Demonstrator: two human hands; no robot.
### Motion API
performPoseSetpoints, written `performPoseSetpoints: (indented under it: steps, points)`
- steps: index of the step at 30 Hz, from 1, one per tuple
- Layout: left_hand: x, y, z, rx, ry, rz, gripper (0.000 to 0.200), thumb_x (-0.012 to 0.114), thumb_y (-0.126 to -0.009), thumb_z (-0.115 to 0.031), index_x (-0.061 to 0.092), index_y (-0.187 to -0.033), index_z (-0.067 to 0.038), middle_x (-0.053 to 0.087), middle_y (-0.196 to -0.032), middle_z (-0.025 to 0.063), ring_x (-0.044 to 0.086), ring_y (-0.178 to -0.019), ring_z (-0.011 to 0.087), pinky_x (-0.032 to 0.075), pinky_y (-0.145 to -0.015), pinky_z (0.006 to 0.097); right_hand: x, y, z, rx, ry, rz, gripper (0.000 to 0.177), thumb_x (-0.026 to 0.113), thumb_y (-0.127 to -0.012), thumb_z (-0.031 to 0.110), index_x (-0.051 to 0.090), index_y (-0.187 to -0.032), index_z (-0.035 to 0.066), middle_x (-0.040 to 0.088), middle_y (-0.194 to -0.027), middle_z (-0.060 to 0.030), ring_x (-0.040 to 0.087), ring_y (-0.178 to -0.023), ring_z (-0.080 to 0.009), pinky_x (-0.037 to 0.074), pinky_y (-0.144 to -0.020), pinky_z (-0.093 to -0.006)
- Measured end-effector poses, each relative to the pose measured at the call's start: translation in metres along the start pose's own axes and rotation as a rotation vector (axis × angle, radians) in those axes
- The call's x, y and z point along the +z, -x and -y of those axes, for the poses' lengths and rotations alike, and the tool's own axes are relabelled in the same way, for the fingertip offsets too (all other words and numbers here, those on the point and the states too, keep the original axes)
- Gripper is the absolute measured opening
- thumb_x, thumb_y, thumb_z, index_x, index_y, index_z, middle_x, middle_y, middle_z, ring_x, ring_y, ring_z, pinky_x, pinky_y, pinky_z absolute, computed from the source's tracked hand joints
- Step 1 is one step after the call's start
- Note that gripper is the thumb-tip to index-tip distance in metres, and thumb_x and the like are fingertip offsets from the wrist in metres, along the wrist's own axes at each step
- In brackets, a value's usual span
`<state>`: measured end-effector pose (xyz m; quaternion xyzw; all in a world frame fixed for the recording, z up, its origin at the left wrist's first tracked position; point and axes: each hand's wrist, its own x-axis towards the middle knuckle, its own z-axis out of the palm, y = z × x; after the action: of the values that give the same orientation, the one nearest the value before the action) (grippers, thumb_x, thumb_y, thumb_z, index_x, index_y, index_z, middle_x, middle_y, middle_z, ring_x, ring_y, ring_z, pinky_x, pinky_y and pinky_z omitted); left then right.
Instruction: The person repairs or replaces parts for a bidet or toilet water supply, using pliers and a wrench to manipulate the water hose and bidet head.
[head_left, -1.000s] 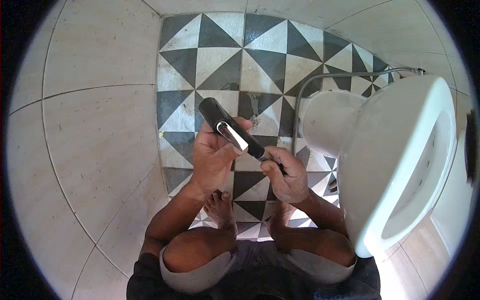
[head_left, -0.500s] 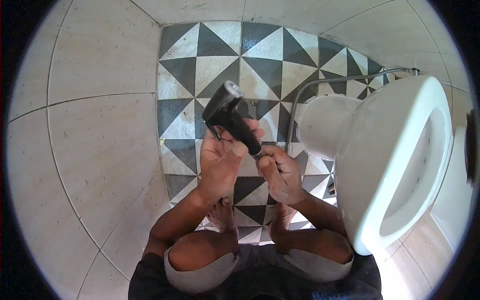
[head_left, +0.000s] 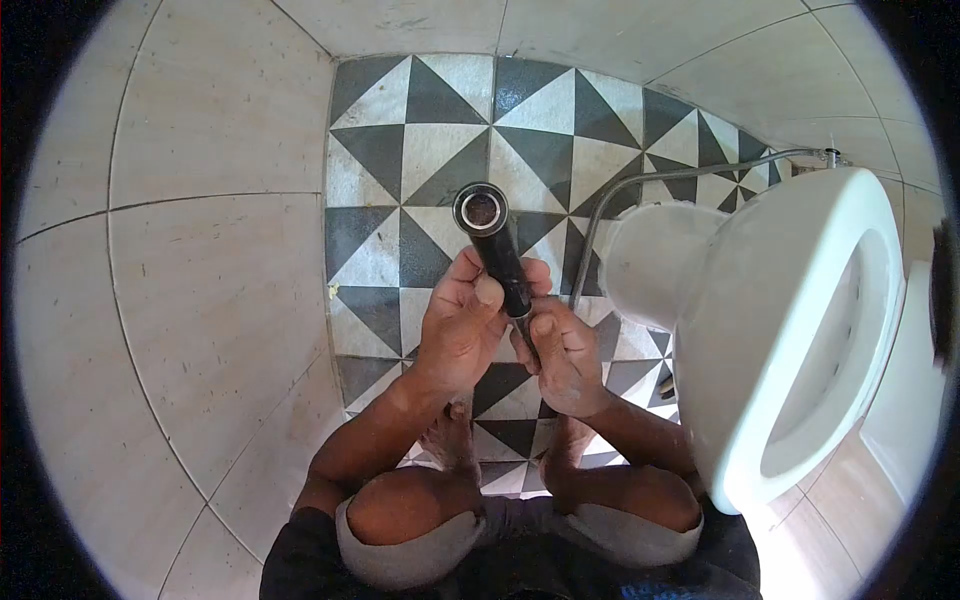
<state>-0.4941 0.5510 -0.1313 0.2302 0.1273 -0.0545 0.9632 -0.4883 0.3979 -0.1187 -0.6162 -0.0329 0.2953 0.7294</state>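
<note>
The black sprayer (head_left: 503, 262) is just about at the middle of the frame, slanting, its round, open end (head_left: 482, 209) turned up toward you and its narrow end pointing down between your hands. That open end has a bright ring with something brownish inside (too small to make out further). Your left hand (head_left: 458, 332) grasps the body from the left, thumb laid on top and fingertips showing on its far side. Your right hand (head_left: 568, 365) has its fingers closed around the thin stem (head_left: 527, 340) below.

To the right of your hands, a grey hose (head_left: 625, 182) runs up from the middle and curves to a metal fitting (head_left: 832, 157) at the upper right. The white toilet (head_left: 720, 290) fills the right side of the frame. Your bare feet (head_left: 452, 440) are at lower centre on the black-and-white floor (head_left: 445, 150), between your bent knees (head_left: 410, 505). A pale tiled wall (head_left: 215, 270) takes up the left side.
</note>
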Motion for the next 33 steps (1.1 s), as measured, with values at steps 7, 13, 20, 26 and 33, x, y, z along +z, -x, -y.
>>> performPoseSetpoints:
  steps: [7,13,20,26,33]
  points:
    - [-0.003,0.006,0.005,0.023,-0.251,-0.042,0.041,0.061,-0.103,-0.023,0.048,-0.135,-0.001,0.065,-0.122,0.0144,0.066,-0.102,0.0173,0.055,-0.085,0.0296,0.006,-0.006,0.008,0.057,-0.164,-0.127,0.038,0.045,-0.11,0.04,0.059,-0.113,0.004,0.056,-0.078,-0.0006,0.05,-0.066,-0.0063,0.04,-0.058,-0.0218]
    - [-0.008,0.009,-0.001,0.006,-0.553,0.015,0.053,0.06,-0.103,-0.027,0.045,-0.146,0.0,0.064,-0.126,0.0107,0.066,-0.105,0.0184,0.056,-0.086,0.0331,-0.015,-0.012,0.017,0.046,0.413,-0.039,0.037,0.054,-0.107,0.036,0.061,-0.119,0.002,0.062,-0.085,-0.0032,0.06,-0.08,-0.0125,0.049,-0.074,-0.0288]
    - [0.008,0.01,-0.007,0.013,-0.293,0.075,0.05,0.06,-0.104,-0.021,0.046,-0.145,0.004,0.064,-0.117,0.0087,0.065,-0.103,0.016,0.053,-0.091,0.0342,-0.016,-0.051,0.046,-0.275,0.163,-0.108,0.045,0.061,-0.102,0.039,0.063,-0.126,0.002,0.068,-0.1,-0.0058,0.065,-0.087,-0.0122,0.052,-0.08,-0.0267]
    - [0.014,0.01,0.011,-0.086,-0.013,0.03,0.038,0.06,-0.104,-0.027,0.056,-0.128,0.002,0.066,-0.105,0.0073,0.066,-0.084,0.0151,0.053,-0.073,0.0295,-0.015,-0.063,0.074,0.168,-0.323,0.305,0.053,0.053,-0.104,0.036,0.054,-0.129,-0.011,0.065,-0.123,-0.0216,0.071,-0.088,-0.0167,0.058,-0.055,-0.0199]
    - [0.005,0.017,0.001,-0.205,-0.27,-0.035,0.04,0.052,-0.107,-0.041,0.065,-0.108,-0.003,0.064,-0.078,0.0042,0.052,-0.057,0.0072,0.039,-0.052,0.02,-0.018,-0.065,0.051,0.27,-0.099,0.203,0.034,0.059,-0.101,0.018,0.059,-0.126,-0.005,0.068,-0.116,-0.0211,0.073,-0.088,-0.0205,0.063,-0.064,-0.0266]
